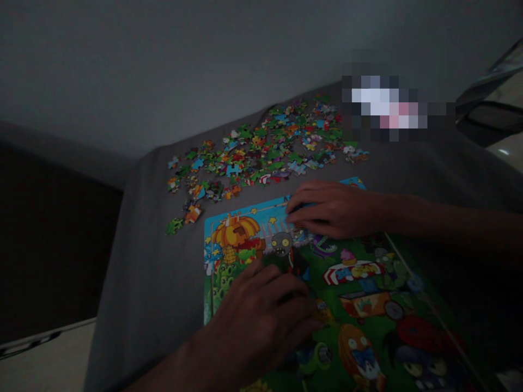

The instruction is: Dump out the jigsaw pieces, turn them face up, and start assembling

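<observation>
A cartoon jigsaw board [363, 256] lies flat, printed with a pumpkin-roofed house, a grey zombie, a food cart and plants. My left hand [265, 313] rests over its left middle part, fingers loosely spread and bent with the tips low on the picture. Near the top edge, my right hand [330, 209] bends down onto the board, fingers drawn together. Whatever may be under its fingertips is hidden. Loose jigsaw pieces [261, 149] lie scattered in a wide heap beyond the board, apart from both hands.
The board and pieces lie on a grey cloth-covered surface [155, 283]. A pale wall [183, 65] rises behind it. At the back right is a blurred-out patch [384, 106], its content unreadable. A dark object with a loop-shaped part [494, 117] stands at the right edge.
</observation>
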Available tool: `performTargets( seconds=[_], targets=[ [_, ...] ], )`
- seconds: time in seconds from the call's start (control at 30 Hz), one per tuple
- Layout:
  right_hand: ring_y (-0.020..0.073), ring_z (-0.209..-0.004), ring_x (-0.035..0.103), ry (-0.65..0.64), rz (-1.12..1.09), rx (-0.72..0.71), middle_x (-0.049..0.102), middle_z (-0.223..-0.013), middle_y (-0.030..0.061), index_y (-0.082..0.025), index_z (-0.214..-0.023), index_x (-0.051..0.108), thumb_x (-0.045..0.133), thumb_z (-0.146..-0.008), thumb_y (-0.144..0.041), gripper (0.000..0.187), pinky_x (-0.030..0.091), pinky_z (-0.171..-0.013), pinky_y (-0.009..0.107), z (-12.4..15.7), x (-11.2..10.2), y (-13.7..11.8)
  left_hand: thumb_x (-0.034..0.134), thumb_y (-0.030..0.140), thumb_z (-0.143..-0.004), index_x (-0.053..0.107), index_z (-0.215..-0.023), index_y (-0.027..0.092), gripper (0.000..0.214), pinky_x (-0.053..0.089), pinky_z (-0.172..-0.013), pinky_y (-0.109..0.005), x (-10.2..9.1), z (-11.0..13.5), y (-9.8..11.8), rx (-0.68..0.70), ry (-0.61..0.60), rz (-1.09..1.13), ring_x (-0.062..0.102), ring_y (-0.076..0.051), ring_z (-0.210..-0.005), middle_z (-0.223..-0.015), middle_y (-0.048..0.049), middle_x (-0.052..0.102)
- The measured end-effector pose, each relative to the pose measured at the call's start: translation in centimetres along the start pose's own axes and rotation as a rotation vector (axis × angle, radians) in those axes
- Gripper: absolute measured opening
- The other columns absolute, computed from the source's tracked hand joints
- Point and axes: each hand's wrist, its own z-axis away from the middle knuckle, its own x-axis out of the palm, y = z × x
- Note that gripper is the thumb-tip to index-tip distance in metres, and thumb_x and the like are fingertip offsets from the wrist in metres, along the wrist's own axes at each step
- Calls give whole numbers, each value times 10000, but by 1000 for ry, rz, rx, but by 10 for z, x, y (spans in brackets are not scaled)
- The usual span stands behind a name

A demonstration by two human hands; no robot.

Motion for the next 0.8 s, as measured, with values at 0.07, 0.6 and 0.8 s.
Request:
performTargets(
  seconds=[0.07,0.6,0.8],
  targets=[
    [200,-1006,586,0,0,4,702,-1104,103,-155,-1078,700,497,-1012,-172,215,481,-896,374,0,0,0,616,329,-1012,699,-1007,246,117,422,-786,-338,1,0,0,8,4,-2,609,-162,-806,-957,54,725],
    [195,-1030,625,63,-17,22,707,-1117,100,-160,-1140,685,510,-1009,-180,219,518,-889,366,-2,1,-4,621,342,-971,756,-1037,211,200,525,-857,-324,-81,14,-93,-480,486,-321,681,-173,-892,-1013,-33,753],
    [197,-1015,665,151,63,46,725,-1073,82,-181,-1122,675,519,-993,-177,203,530,-890,361,-10,-40,-2,602,595,-869,771,-1112,197,496,536,-776,-363,-122,69,-155,-747,320,-335,689,-240,-846,-1010,-81,753]
  ],
)
